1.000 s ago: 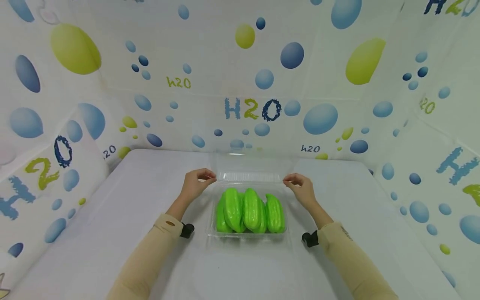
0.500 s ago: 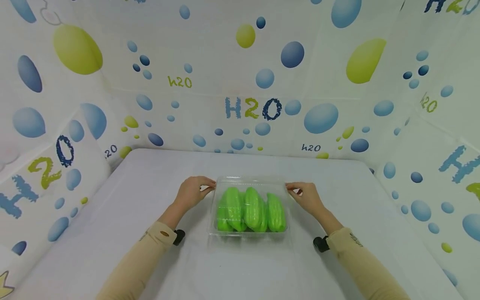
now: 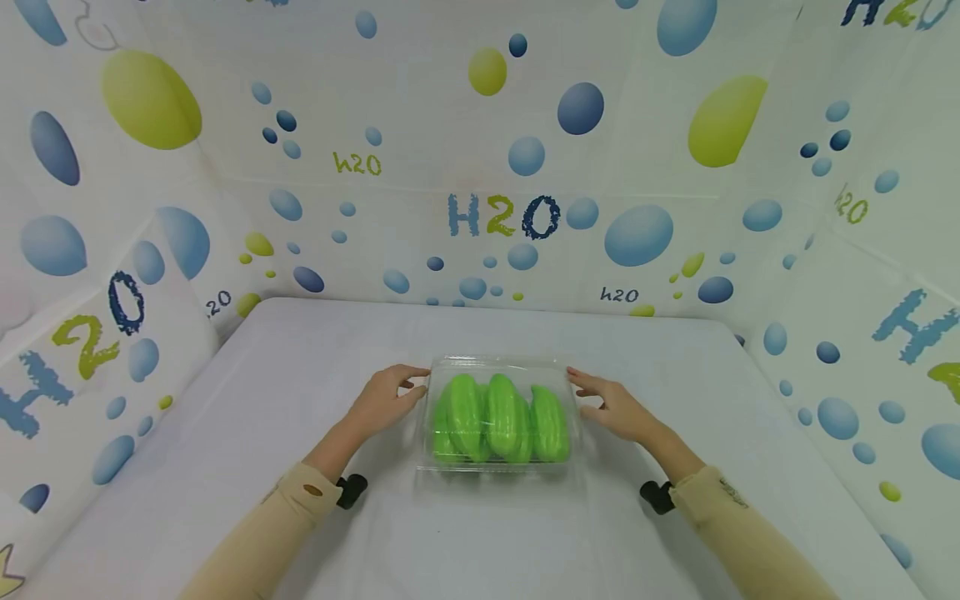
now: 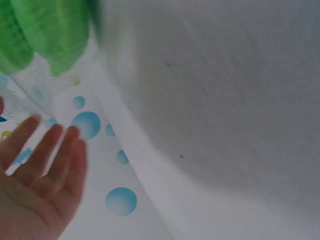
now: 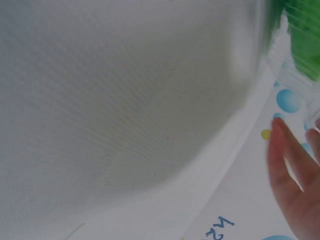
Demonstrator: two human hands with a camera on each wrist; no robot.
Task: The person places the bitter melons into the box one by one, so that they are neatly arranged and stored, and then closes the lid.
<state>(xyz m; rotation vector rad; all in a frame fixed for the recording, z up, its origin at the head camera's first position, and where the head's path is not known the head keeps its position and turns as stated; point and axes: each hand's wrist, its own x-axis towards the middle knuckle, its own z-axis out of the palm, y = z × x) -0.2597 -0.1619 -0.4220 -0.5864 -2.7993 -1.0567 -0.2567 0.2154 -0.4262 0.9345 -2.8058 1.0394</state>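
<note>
A clear plastic clamshell box (image 3: 497, 364) sits mid-table with its lid down. Through it show several bright green, ridged, gourd-like vegetables (image 3: 502, 417), lying side by side. My left hand (image 3: 384, 402) is by the box's far left corner, its fingertips at or very near the edge. In the left wrist view the fingers (image 4: 60, 155) are spread and fairly straight. At the far right corner is my right hand (image 3: 617, 408), fingers extended toward the box; whether they touch it I cannot tell. The right wrist view shows those fingers (image 5: 280, 155) straight and apart.
A white cloth covers the table (image 3: 480, 542). Behind and at both sides hangs a white sheet (image 3: 420, 100) printed with blue and green spots and lettering. A black wrist camera (image 3: 351, 492) sits under the left cuff, and another camera (image 3: 657, 497) under the right.
The box lid, standing up at the back a second ago, has come down over the green vegetables. Both hands have loosened their pinch on its corners and moved slightly nearer the person.
</note>
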